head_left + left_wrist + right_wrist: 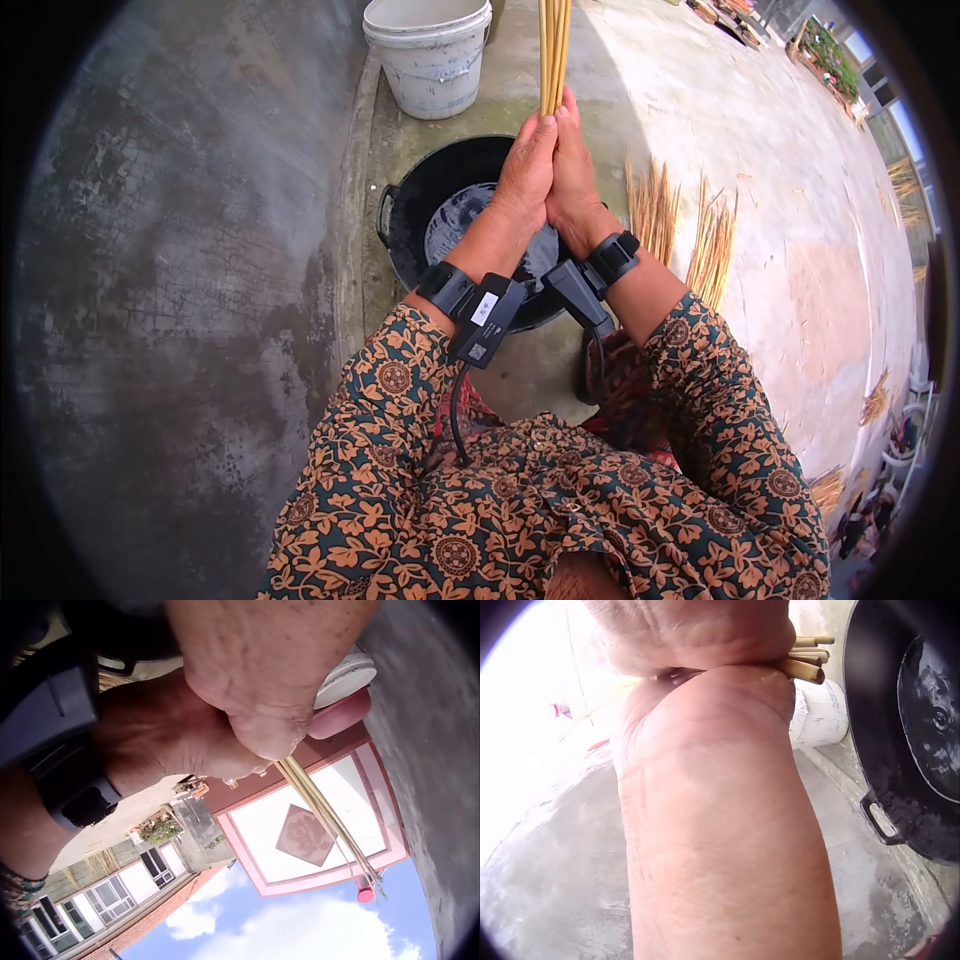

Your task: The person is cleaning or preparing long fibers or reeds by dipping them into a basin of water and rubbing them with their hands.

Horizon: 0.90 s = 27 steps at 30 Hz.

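Both hands meet in front of the body, palms together, around a thin bundle of straw stalks [555, 55]. My left hand [522, 172] and my right hand [573, 172] grip it from either side, thumbs along the stalks. In the left wrist view the stalks [319, 806] stick out past the hands, pointing away. Cut stalk ends [808, 669] poke out between the palms in the right wrist view. The fingers are largely hidden behind the hands. Below the hands stands a black tub [405, 235] with water [460, 222] in it.
A white bucket [430, 65] stands beyond the tub, near the grey wall [190, 260]. Bundles of straw [655, 210] lie on the concrete floor [770, 200] to the right. Each wrist wears a strapped camera [487, 320] with a cable.
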Each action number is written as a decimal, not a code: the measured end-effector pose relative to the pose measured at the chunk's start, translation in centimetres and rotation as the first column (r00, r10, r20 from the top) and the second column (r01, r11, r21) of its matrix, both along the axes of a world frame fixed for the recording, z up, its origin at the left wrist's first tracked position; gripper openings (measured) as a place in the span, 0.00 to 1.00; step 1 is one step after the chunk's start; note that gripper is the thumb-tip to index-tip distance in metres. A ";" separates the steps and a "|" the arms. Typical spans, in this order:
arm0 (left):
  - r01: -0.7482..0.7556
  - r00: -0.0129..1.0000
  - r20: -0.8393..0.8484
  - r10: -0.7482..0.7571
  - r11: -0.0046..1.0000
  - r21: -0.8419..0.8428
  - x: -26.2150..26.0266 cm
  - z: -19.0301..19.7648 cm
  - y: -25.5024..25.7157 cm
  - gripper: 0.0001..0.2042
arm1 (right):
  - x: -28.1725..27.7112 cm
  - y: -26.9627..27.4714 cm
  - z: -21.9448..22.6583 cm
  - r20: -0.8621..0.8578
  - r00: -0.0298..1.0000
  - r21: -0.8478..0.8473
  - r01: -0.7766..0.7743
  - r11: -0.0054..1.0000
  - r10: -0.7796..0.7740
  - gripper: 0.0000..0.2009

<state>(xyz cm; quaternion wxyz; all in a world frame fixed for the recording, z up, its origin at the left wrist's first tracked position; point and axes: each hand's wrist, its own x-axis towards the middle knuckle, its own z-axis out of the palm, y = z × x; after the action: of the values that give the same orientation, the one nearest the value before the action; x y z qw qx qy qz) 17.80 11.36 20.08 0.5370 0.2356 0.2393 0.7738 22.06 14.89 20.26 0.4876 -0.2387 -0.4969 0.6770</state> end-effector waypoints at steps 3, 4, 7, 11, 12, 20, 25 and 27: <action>-0.059 0.998 0.004 0.059 0.998 0.018 0.1 0.0 0.5 0.18 | 0.0 0.1 0.7 -0.046 0.997 -0.038 -0.059 0.998 0.057 0.26; -0.092 0.996 -0.020 0.092 0.996 -0.003 0.2 0.1 0.4 0.17 | 0.1 0.1 0.9 -0.041 0.996 -0.056 -0.087 0.995 0.085 0.26; -0.174 0.982 -0.090 0.169 0.984 -0.050 0.4 0.3 0.3 0.16 | 0.3 -0.7 1.8 -0.019 0.998 -0.111 -0.061 0.992 0.059 0.26; -0.249 0.950 -0.215 0.226 0.964 -0.088 0.2 0.1 0.5 0.15 | 0.0 -0.5 1.1 -0.096 0.995 -0.155 -0.041 0.987 0.026 0.26; -0.272 0.936 -0.258 0.240 0.957 -0.099 0.1 0.1 0.6 0.14 | -0.1 -0.4 1.0 -0.127 0.990 -0.134 -0.072 0.988 0.055 0.26; -0.349 0.732 -0.649 0.207 0.932 -0.097 -1.2 -0.1 0.8 0.12 | 0.8 1.6 2.6 -0.024 0.983 0.069 -0.182 0.981 0.184 0.30; -0.221 0.519 -0.854 -0.016 0.963 -0.152 -1.4 -1.8 0.5 0.11 | 1.6 3.2 7.1 -0.012 0.999 0.259 0.045 0.965 -0.043 0.25; -0.286 0.297 -0.954 0.026 0.956 -0.063 -1.9 -2.7 0.5 0.11 | 2.5 4.7 7.7 -0.061 0.983 0.257 0.181 0.949 -0.171 0.18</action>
<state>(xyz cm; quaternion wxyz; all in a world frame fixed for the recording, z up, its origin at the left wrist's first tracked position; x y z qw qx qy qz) 15.90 11.91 17.37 0.2388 0.5573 0.6138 0.5056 24.60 19.63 27.94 0.5827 -0.2025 -0.5492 0.5638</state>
